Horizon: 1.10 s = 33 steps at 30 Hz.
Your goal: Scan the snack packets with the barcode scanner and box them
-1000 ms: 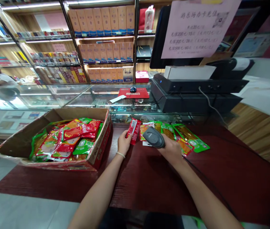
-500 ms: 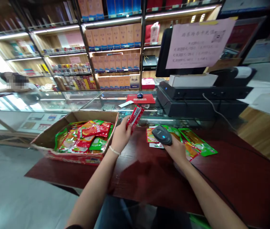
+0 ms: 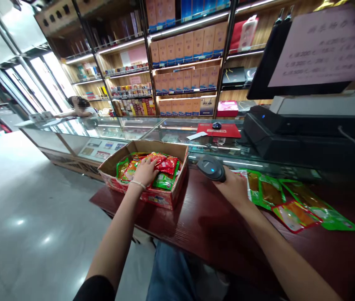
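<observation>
Relocated since the earlier frame: left grip, from above the tabletop to the cardboard box at left. It touches the heaped packets inside, fingers extended; whether they grasp one cannot be told. Right of the box, the scanner, blue indicator lit, is held by the right grip, closed around its handle. Farther right, green-edged packets and a red-edged packet lie overlapping on the tabletop.
</observation>
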Each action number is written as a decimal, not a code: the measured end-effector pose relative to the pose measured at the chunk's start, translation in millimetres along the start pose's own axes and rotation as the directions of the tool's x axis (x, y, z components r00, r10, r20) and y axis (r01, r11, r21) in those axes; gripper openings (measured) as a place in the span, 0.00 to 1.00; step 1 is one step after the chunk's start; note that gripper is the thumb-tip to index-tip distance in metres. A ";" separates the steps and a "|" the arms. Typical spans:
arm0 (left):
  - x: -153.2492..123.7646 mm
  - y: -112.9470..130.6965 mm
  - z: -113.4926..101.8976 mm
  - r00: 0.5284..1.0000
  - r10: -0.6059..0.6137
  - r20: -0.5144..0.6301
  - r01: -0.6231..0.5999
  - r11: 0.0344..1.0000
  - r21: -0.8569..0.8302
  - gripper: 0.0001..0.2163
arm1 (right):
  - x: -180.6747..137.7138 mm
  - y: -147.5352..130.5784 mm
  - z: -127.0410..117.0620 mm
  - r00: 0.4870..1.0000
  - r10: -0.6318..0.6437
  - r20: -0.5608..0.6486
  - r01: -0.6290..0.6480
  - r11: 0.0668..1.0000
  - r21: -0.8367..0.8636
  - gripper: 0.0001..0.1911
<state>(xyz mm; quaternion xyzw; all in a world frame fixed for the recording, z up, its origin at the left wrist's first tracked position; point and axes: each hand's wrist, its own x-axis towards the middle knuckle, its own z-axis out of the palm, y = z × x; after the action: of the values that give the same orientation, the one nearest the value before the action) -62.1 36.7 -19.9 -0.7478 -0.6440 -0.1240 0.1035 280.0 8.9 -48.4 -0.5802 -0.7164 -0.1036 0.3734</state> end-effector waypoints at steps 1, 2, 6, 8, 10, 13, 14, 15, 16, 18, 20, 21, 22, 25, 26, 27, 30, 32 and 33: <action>-0.6 0.3 1.0 1.000 0.005 -0.021 -0.005 1.000 -0.004 0.18 | 1.6 -4.7 2.3 1.000 -0.010 -0.002 0.010 1.000 -0.008 0.16; -0.8 1.5 0.4 0.999 0.014 -0.046 -0.014 1.000 -0.015 0.17 | 2.4 -7.4 3.9 1.000 -0.015 -0.002 0.015 1.000 -0.013 0.15; 1.4 19.6 -13.2 0.985 0.066 -0.157 -0.088 0.986 -0.142 0.15 | -0.7 -1.1 1.8 1.000 -0.022 -0.009 0.022 1.000 0.016 0.16; 3.1 40.2 -23.2 0.972 0.103 -0.210 -0.149 0.964 -0.221 0.15 | -4.2 10.4 -3.8 0.999 -0.018 -0.036 0.020 0.999 0.040 0.18; 4.4 68.3 -32.7 0.953 0.146 -0.265 -0.222 0.933 -0.284 0.15 | -8.7 25.9 -11.8 0.998 0.003 -0.063 -0.001 0.999 0.039 0.19; 6.4 118.2 -39.9 0.920 0.205 -0.334 -0.332 0.861 -0.385 0.15 | -18.2 55.0 -28.0 0.992 0.093 -0.084 -0.096 0.995 -0.034 0.20; 7.3 135.6 -38.8 0.910 0.221 -0.350 -0.364 0.830 -0.423 0.15 | -22.2 66.0 -34.6 0.987 0.133 -0.088 -0.139 0.988 -0.071 0.20; 8.4 152.9 -35.6 0.902 0.233 -0.363 -0.391 0.798 -0.459 0.15 | -26.6 77.7 -41.7 0.980 0.172 -0.096 -0.183 0.977 -0.109 0.19; 9.6 170.2 -30.0 0.896 0.243 -0.371 -0.411 0.768 -0.491 0.15 | -31.4 89.9 -49.2 0.973 0.205 -0.107 -0.219 0.965 -0.141 0.19; 11.8 204.8 -13.3 0.892 0.260 -0.370 -0.436 0.715 -0.547 0.15 | -42.2 115.7 -65.3 0.959 0.247 -0.137 -0.270 0.944 -0.188 0.18; 13.1 240.2 8.1 0.893 0.292 -0.342 -0.447 0.659 -0.605 0.14 | -54.3 142.3 -81.5 0.946 0.278 -0.169 -0.311 0.924 -0.223 0.17; 13.1 258.3 19.2 0.893 0.313 -0.323 -0.450 0.628 -0.635 0.14 | -60.7 155.3 -89.2 0.937 0.297 -0.182 -0.335 0.912 -0.238 0.17; 12.6 276.6 29.9 0.890 0.339 -0.305 -0.454 0.595 -0.663 0.15 | -67.3 168.0 -96.4 0.928 0.317 -0.194 -0.360 0.898 -0.252 0.18; 8.8 330.7 57.7 0.872 0.411 -0.268 -0.468 0.533 -0.705 0.16 | -86.8 201.4 -114.0 0.895 0.378 -0.236 -0.436 0.854 -0.285 0.19; 7.0 347.8 65.2 0.864 0.433 -0.258 -0.475 0.528 -0.704 0.17 | -92.6 210.3 -118.2 0.883 0.395 -0.252 -0.458 0.841 -0.288 0.20; 5.1 364.0 72.0 0.855 0.454 -0.249 -0.484 0.529 -0.698 0.19 | -97.8 217.9 -121.4 0.871 0.412 -0.267 -0.480 0.829 -0.287 0.20; -0.5 405.7 88.5 0.833 0.517 -0.198 -0.501 0.552 -0.667 0.23 | -108.1 231.9 -126.3 0.826 0.470 -0.312 -0.550 0.792 -0.263 0.19; -3.6 426.5 95.5 0.819 0.558 -0.134 -0.505 0.590 -0.630 0.27 | -110.5 235.1 -126.7 0.798 0.503 -0.333 -0.588 0.772 -0.243 0.19; -4.8 434.8 97.3 0.814 0.573 -0.093 -0.505 0.620 -0.600 0.28 | -110.7 235.5 -126.4 0.789 0.513 -0.337 -0.598 0.766 -0.235 0.20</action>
<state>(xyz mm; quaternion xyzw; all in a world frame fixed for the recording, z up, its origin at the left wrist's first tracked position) 372.2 -2.0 -111.6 -0.9045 -0.3206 -0.2435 -0.1410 551.7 -76.3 -99.5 -0.8031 -0.4287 -0.1787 0.3731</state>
